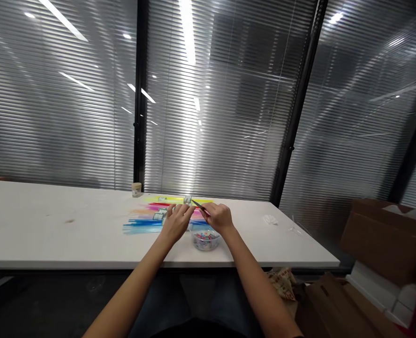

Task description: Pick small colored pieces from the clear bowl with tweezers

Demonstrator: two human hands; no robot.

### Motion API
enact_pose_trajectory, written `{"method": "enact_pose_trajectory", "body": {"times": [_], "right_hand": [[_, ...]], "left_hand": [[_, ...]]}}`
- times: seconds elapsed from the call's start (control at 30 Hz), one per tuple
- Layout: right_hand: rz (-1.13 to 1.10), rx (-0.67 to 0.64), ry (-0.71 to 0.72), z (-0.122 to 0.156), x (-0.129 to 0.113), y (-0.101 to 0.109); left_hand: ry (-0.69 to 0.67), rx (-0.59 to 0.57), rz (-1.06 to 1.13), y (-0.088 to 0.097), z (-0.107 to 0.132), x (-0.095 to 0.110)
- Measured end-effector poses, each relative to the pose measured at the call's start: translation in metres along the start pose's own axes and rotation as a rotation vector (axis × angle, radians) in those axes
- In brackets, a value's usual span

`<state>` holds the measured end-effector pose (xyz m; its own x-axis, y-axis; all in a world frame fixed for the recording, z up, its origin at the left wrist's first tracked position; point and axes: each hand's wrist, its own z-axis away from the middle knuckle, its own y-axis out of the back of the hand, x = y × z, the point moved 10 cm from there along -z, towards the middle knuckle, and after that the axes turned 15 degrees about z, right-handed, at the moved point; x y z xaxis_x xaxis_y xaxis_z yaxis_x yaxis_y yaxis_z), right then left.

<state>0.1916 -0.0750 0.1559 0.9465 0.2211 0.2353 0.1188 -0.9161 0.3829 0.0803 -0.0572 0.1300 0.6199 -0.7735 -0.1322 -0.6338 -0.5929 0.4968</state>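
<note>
My right hand (220,217) is closed around a pair of scissors (197,204), whose dark blades point up and to the left. My left hand (177,221) is just left of the scissors, with its fingers bent together near the blades; what they pinch is too small to make out. Just below the hands stands a clear round plastic tub (206,244) holding many tiny coloured pieces. Bundles of thin coloured straws lie behind and beside my hands: blue straws (142,225), red straws (158,204) and yellow straws (174,200), some with paper labels.
The white table (70,234) runs along a wall of glass with blinds (211,117). A small tan cup (136,189) stands at the back edge. To the right lie a white crumpled piece (270,219) and thin clear scraps (294,230). Cardboard boxes (383,239) are beyond the right edge.
</note>
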Motion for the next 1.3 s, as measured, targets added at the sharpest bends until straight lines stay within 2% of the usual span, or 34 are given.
{"method": "enact_pose_trajectory", "body": {"times": [0.07,0.17,0.23,0.33,0.37,0.43,0.57,0.73,0.8,0.9,1.03,1.13,1.3], "right_hand": [[-0.068,0.009,-0.135,0.007,0.016,0.009],[-0.117,-0.006,-0.586,0.045,0.067,0.013],[-0.164,-0.157,-0.786,0.08,0.086,-0.005],[-0.388,-0.408,-0.92,0.124,0.088,-0.046],[-0.496,-0.452,-0.951,0.135,0.085,-0.059],[-0.657,-0.461,-1.008,0.145,0.078,-0.076],[-0.715,-0.389,-1.057,0.137,0.073,-0.093],[-0.577,-0.342,-0.966,0.102,0.071,-0.104],[-0.54,-0.272,-0.961,0.097,0.073,-0.102],[-0.548,-0.145,-1.054,0.107,0.078,-0.095],[-0.661,-0.055,-1.119,0.123,0.075,-0.085],[-0.899,-0.071,-1.091,0.126,0.057,-0.087],[-1.245,-0.291,-1.048,0.13,0.013,-0.096]], "left_hand": [[0.073,-0.016,0.003,-0.008,0.011,-0.011],[0.164,-0.004,0.047,-0.014,0.029,-0.025],[0.215,-0.001,0.097,-0.017,0.04,-0.033],[0.283,0.017,0.205,-0.019,0.048,-0.044],[0.298,0.028,0.252,-0.018,0.049,-0.047],[0.312,0.049,0.35,-0.018,0.049,-0.051],[0.328,0.086,0.445,-0.017,0.048,-0.055],[0.369,0.071,0.371,-0.023,0.05,-0.057],[0.374,0.039,0.334,-0.028,0.05,-0.055],[0.377,0.012,0.296,-0.034,0.05,-0.054],[0.353,-0.01,0.266,-0.036,0.049,-0.051],[0.348,-0.012,0.245,-0.034,0.048,-0.05],[0.369,0.051,0.192,-0.025,0.048,-0.051]]}}
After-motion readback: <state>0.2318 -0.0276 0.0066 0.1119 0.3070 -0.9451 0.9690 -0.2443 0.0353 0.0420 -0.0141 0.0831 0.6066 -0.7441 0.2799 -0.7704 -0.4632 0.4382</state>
